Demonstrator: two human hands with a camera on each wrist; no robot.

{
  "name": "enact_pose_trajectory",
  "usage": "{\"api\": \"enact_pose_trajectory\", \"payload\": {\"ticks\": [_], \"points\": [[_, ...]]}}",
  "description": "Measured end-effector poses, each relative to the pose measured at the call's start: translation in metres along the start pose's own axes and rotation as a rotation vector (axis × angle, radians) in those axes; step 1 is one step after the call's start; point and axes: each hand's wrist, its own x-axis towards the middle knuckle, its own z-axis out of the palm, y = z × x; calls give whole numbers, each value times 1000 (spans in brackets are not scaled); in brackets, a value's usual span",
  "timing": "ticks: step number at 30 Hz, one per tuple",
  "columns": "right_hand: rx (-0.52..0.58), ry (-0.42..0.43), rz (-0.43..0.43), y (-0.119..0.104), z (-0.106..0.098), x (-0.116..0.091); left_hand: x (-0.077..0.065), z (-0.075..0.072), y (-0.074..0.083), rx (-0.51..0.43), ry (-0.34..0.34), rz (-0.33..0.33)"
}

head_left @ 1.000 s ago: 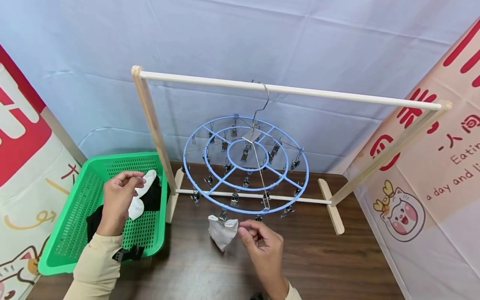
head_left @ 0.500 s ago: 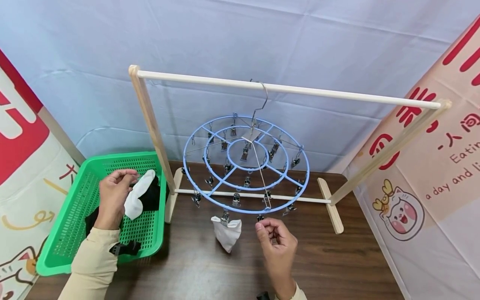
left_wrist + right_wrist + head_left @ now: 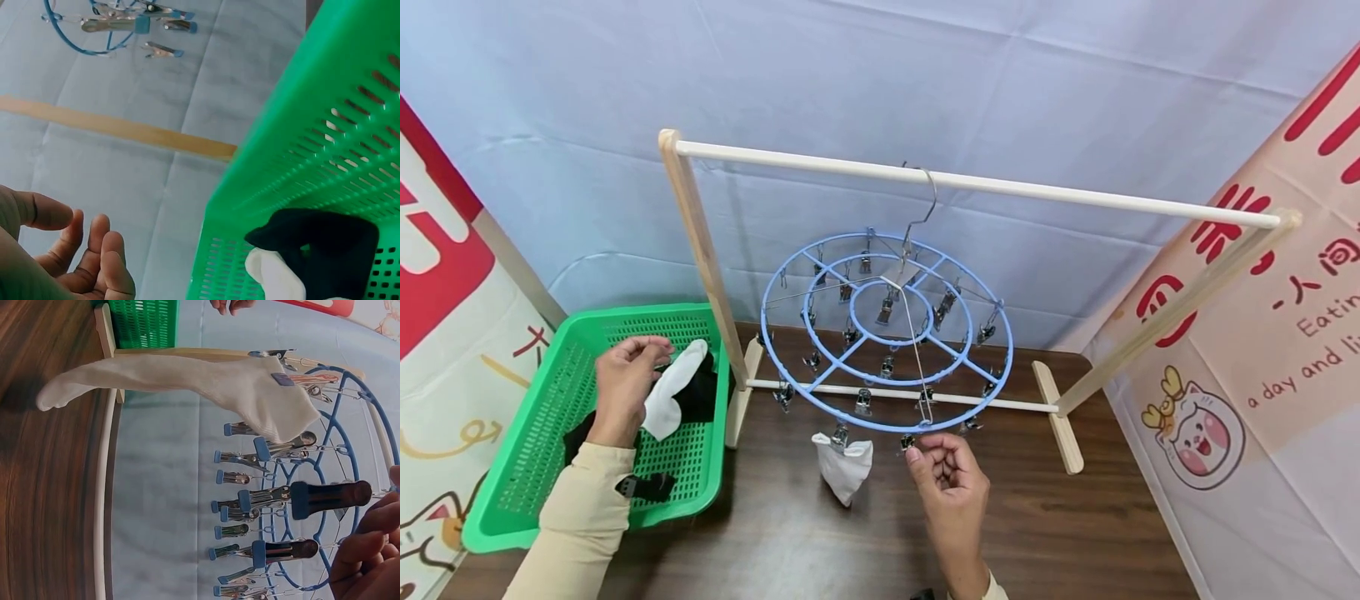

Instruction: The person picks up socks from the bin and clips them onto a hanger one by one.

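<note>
My right hand [image 3: 953,483] is at the front rim of a round blue clip hanger [image 3: 820,407], thumb and forefinger curled at a metal clip [image 3: 907,443]. In the right wrist view this clip [image 3: 331,499] has a blue tip, and the fingers [image 3: 369,540] lie at its upper end. Just left of it, a white sock [image 3: 844,471] hangs by its cuff from another clip. My left hand [image 3: 625,385] is above a green basket [image 3: 696,492], fingers loosely bent and holding nothing. A white sock [image 3: 673,392] and black cloth pieces [image 3: 702,393] lie in the basket.
The hanger hooks onto the white rod [image 3: 1037,192] of a wooden stand, whose feet [image 3: 1060,421] rest on the brown table [image 3: 1037,533]. Several more clips dangle under the rings. A pale cloth [image 3: 820,75] hangs behind, with printed panels at both sides.
My right hand has gone from beside the hanging sock's cuff to the clip on its right. Hanger and sock have since shifted slightly left. My left hand has moved a little left.
</note>
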Motion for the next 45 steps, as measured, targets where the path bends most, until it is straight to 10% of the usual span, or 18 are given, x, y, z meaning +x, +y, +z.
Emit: {"api": "enact_pose_trajectory", "payload": {"ticks": [15, 45], "points": [[-51, -49, 29, 9, 0, -1, 15, -6, -16, 308, -153, -58], [-112, -42, 136, 10, -5, -2, 50, -18, -59, 481, -444, -376]]}}
